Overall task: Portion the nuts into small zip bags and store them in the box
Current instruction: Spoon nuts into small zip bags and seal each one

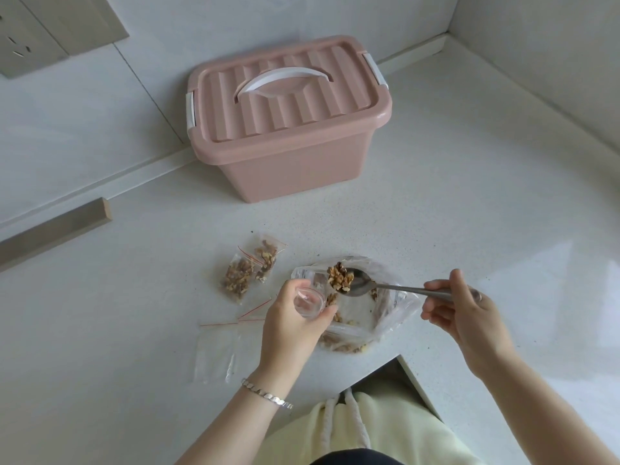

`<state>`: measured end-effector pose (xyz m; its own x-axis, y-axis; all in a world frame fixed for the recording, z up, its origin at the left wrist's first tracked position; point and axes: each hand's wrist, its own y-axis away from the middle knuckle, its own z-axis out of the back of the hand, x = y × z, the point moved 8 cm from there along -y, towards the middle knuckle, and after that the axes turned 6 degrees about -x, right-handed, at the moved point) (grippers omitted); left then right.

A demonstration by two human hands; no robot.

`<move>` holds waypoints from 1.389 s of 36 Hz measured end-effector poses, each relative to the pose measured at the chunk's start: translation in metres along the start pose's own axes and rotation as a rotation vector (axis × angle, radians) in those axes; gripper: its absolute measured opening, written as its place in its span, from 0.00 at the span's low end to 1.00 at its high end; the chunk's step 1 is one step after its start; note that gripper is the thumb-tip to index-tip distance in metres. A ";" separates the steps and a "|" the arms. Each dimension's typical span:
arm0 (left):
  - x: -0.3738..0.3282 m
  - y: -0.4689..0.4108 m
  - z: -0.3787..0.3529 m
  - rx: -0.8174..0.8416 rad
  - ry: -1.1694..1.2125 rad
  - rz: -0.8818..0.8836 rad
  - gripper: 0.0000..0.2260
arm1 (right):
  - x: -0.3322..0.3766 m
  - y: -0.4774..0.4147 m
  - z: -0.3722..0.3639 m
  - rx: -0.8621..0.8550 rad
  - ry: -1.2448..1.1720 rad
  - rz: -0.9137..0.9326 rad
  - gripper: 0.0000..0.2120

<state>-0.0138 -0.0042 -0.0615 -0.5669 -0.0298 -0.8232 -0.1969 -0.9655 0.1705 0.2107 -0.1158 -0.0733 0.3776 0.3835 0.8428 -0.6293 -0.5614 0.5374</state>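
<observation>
My left hand (295, 317) grips a small clear zip bag (308, 298), its mouth held open toward the right. My right hand (459, 310) holds a metal spoon (396, 289) by the handle. Walnut pieces (340, 278) are heaped on the spoon's tip, right at the bag's mouth. Under both lies a large clear plastic bag (392, 317) with more walnuts in it. Two filled small zip bags (250, 268) rest on the counter to the left. A pink box (288, 162) with a closed lid and white handle stands at the back.
Empty small zip bags (218, 350) with red seal strips lie flat at the near left. The white counter (469, 196) meets tiled walls at the back and right. A wooden strip (53, 229) lies at the far left. The counter edge cuts in near my body.
</observation>
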 end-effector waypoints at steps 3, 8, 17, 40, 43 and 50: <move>-0.007 -0.002 -0.004 -0.002 0.029 -0.016 0.18 | 0.020 0.008 -0.004 0.004 -0.019 0.067 0.21; -0.018 -0.004 -0.009 -0.007 0.092 -0.030 0.18 | 0.049 0.024 -0.010 0.021 -0.010 0.183 0.21; -0.022 -0.003 -0.008 -0.045 0.143 -0.069 0.17 | 0.082 0.057 -0.022 0.029 0.147 0.498 0.21; -0.038 0.011 0.022 -0.344 0.349 -0.442 0.14 | 0.101 0.078 -0.013 -0.089 0.349 0.904 0.16; -0.039 0.014 0.029 -0.423 0.390 -0.531 0.16 | 0.094 0.070 -0.011 -0.099 0.371 0.849 0.17; -0.016 0.003 0.029 -0.397 0.406 -0.378 0.14 | 0.065 0.052 -0.020 -0.014 0.402 0.680 0.16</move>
<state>-0.0284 0.0008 -0.0321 -0.1561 0.3085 -0.9383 0.0298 -0.9481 -0.3167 0.1890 -0.1057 0.0090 -0.3654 0.1962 0.9099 -0.6434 -0.7597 -0.0946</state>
